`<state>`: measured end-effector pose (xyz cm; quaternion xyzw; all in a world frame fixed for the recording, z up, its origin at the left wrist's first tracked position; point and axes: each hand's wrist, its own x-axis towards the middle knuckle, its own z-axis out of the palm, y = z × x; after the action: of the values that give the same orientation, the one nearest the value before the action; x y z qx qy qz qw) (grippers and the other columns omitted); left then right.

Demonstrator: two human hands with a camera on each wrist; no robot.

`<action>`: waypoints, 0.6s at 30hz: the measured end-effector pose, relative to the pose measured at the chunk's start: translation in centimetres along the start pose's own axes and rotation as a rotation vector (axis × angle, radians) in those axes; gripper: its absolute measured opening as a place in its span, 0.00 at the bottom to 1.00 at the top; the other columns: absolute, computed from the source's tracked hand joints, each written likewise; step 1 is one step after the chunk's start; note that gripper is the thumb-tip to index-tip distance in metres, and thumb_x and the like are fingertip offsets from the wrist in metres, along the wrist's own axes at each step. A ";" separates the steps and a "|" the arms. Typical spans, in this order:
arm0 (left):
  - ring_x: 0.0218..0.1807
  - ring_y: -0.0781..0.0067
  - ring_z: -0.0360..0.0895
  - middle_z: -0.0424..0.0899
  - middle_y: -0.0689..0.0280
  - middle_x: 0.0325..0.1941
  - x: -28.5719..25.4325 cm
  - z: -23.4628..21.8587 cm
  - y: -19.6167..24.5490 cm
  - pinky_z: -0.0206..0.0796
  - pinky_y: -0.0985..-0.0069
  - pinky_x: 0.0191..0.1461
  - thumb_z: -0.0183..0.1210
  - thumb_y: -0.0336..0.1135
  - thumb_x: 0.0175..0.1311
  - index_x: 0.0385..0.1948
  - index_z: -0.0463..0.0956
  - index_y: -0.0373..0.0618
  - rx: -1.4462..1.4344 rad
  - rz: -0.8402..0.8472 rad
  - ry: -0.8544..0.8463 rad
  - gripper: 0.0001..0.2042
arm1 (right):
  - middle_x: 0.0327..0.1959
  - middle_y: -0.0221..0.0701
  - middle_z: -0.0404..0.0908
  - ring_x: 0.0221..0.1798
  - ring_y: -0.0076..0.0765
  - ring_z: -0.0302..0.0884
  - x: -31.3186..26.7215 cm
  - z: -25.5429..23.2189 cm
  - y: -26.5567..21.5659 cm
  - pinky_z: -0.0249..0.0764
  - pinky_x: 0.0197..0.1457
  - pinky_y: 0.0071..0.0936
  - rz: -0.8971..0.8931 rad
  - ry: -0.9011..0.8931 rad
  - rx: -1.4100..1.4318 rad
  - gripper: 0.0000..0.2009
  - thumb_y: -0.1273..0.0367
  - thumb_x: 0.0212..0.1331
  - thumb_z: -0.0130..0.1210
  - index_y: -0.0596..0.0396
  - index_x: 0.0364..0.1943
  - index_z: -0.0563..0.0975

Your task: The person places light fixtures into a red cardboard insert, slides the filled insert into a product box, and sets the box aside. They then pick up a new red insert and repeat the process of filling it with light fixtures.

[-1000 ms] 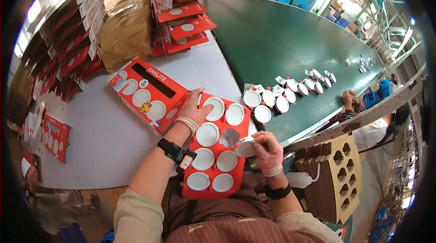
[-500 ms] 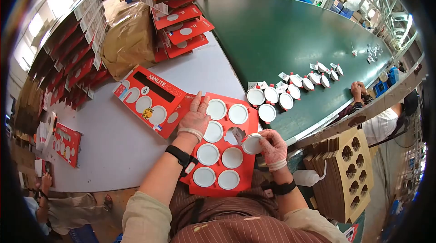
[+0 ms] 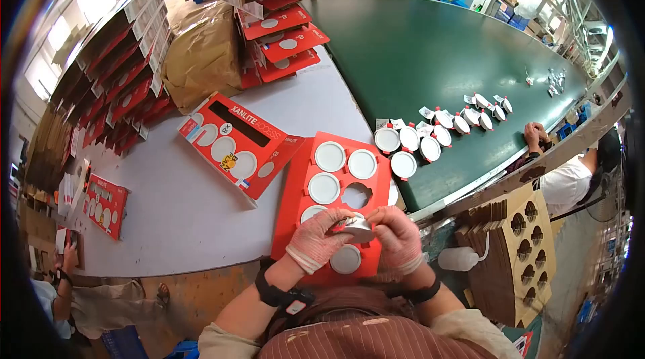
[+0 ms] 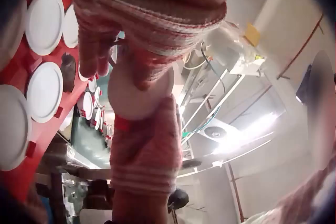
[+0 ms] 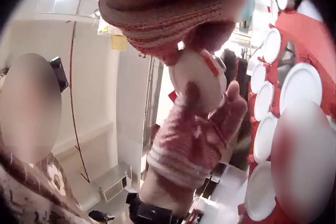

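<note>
Both hands, in knitted gloves with bare-looking fingertips, hold one round white downlight (image 3: 357, 227) above a red card sheet (image 3: 297, 203). In the head view my left hand (image 3: 314, 243) grips its left side, while my right hand (image 3: 401, 239) pinches the right edge. The downlight is tilted, and its white face (image 4: 137, 95) shows in the left wrist view. A red clip (image 5: 210, 65) stands at its rim in the right wrist view. White downlights (image 3: 330, 156) sit in the sheet's holes around one unfilled hole (image 3: 356, 196).
A red XANLITE box (image 3: 235, 147) lies left of the sheet. More downlights (image 3: 430, 149) stand on the green belt (image 3: 416, 50). Stacked boxes (image 3: 285, 20) rise behind. Brown die-cut cards (image 3: 521, 258) and a white squeeze bottle (image 3: 458, 259) are at right.
My left hand has left the sheet's upper left edge and come down to the downlight. My right hand has brought the downlight left and lower, tilting it between both hands.
</note>
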<state>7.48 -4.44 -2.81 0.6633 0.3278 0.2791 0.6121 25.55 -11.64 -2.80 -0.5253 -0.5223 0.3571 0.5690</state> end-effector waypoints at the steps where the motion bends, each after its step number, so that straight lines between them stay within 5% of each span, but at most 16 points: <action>1: 0.43 0.79 0.75 0.77 0.68 0.41 -0.3 -0.4 0.0 0.69 0.82 0.46 0.62 0.24 0.53 0.49 0.71 0.43 0.102 0.057 -0.052 0.20 | 0.38 0.33 0.74 0.37 0.26 0.72 0.4 -0.3 -1.2 0.70 0.39 0.22 0.072 -0.067 0.055 0.13 0.81 0.50 0.54 0.58 0.41 0.75; 2: 0.43 0.80 0.75 0.77 0.68 0.40 -0.5 -0.6 -0.1 0.69 0.82 0.47 0.62 0.23 0.52 0.48 0.72 0.43 0.075 0.051 -0.078 0.19 | 0.36 0.33 0.74 0.36 0.30 0.73 1.4 -0.7 -2.8 0.71 0.39 0.24 -0.160 -0.141 -0.302 0.14 0.79 0.50 0.55 0.57 0.43 0.76; 3: 0.43 0.80 0.75 0.77 0.68 0.40 -0.7 -0.8 0.2 0.69 0.82 0.47 0.62 0.23 0.52 0.48 0.72 0.43 0.075 0.049 -0.083 0.19 | 0.36 0.33 0.74 0.36 0.30 0.73 2.0 -0.9 -3.3 0.71 0.39 0.24 -0.157 -0.137 -0.302 0.14 0.79 0.50 0.55 0.57 0.43 0.76; 6: 0.45 0.80 0.75 0.78 0.67 0.40 -1.1 -1.2 0.8 0.68 0.81 0.49 0.62 0.22 0.52 0.50 0.68 0.43 -0.121 -0.094 -0.216 0.22 | 0.31 0.33 0.74 0.34 0.36 0.74 3.2 -1.2 -4.8 0.71 0.38 0.28 0.007 -0.528 -0.202 0.07 0.75 0.50 0.58 0.56 0.35 0.78; 9: 0.48 0.82 0.73 0.78 0.66 0.39 -2.0 -0.9 -0.1 0.67 0.81 0.50 0.62 0.21 0.51 0.53 0.62 0.43 -0.215 -0.168 -0.248 0.26 | 0.29 0.33 0.75 0.33 0.37 0.74 3.4 -1.5 -5.4 0.71 0.37 0.29 -0.017 -0.653 -0.213 0.04 0.74 0.51 0.58 0.57 0.32 0.78; 13: 0.46 0.76 0.74 0.77 0.63 0.42 -3.1 -0.8 0.6 0.68 0.77 0.51 0.63 0.22 0.50 0.56 0.60 0.46 -0.398 -0.154 -0.328 0.30 | 0.28 0.34 0.75 0.33 0.37 0.74 2.2 -1.0 -4.4 0.72 0.36 0.29 -0.071 -0.648 -0.269 0.04 0.74 0.53 0.56 0.58 0.30 0.74; 15: 0.48 0.76 0.73 0.77 0.64 0.45 -3.5 -1.1 1.5 0.67 0.77 0.53 0.63 0.24 0.51 0.57 0.62 0.46 -0.631 -0.198 -0.410 0.29 | 0.26 0.31 0.73 0.31 0.30 0.71 1.4 -0.8 -3.3 0.69 0.36 0.26 0.065 -0.641 -0.183 0.05 0.72 0.56 0.54 0.58 0.30 0.71; 18: 0.49 0.78 0.73 0.78 0.64 0.45 -3.2 -1.0 0.8 0.67 0.78 0.53 0.63 0.25 0.53 0.55 0.68 0.46 -0.331 -0.046 -0.410 0.25 | 0.26 0.23 0.67 0.32 0.19 0.61 0.9 -0.2 -1.4 0.64 0.36 0.20 0.317 -0.589 0.212 0.06 0.70 0.60 0.52 0.56 0.29 0.70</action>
<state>4.78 -6.28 -1.85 0.5892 0.1619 0.1745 0.7721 25.72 -11.09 -1.22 -0.4122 -0.5359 0.6295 0.3830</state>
